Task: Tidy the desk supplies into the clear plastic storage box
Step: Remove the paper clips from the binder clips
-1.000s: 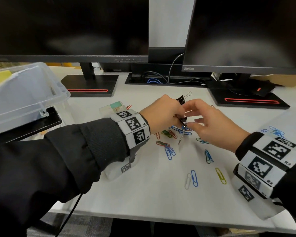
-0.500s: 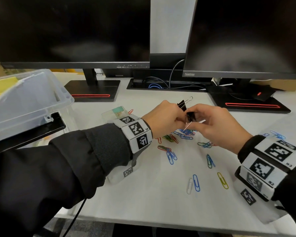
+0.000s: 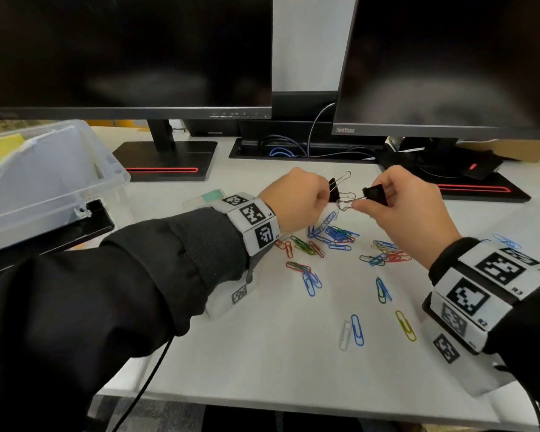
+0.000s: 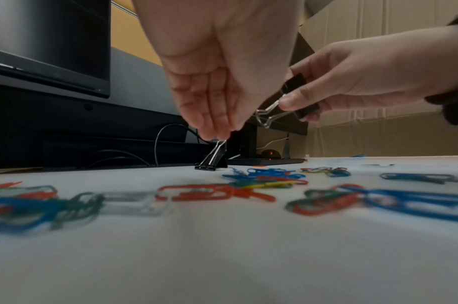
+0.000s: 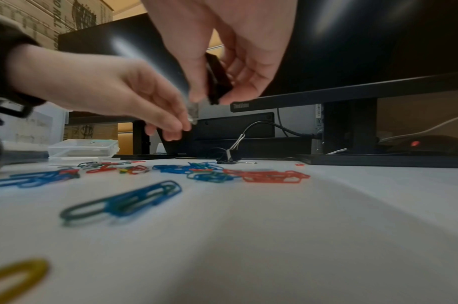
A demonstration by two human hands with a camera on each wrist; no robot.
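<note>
The right hand (image 3: 409, 207) pinches a black metal binder clip (image 3: 376, 194) between thumb and fingers and holds it in the air above the white counter (image 3: 262, 353). The clip's silver wire handles (image 3: 346, 202) point toward the left hand (image 3: 293, 198). The left hand hovers just beside those handles with its fingers (image 4: 212, 102) together, bent and pointing down. Nothing shows inside them, and it cannot be told whether their tips touch the wire or pinch anything.

A second black binder clip (image 3: 334, 191) stands on the counter just behind the left hand, its wire handles raised; the right wrist view shows it (image 5: 228, 157) apart from both hands. Coloured plastic-coated paper clips (image 3: 325, 238) in blue, red, green, yellow and white lie scattered on the counter below and in front of the hands, some bunched together.

The clear plastic storage box (image 3: 106, 169) sits at the far left edge of the counter, well apart from the clips, with something yellow showing through its wall. A small clear plastic case (image 3: 205, 198) lies flat near the left wrist. Two dark monitors (image 3: 131, 51) stand at the back.
</note>
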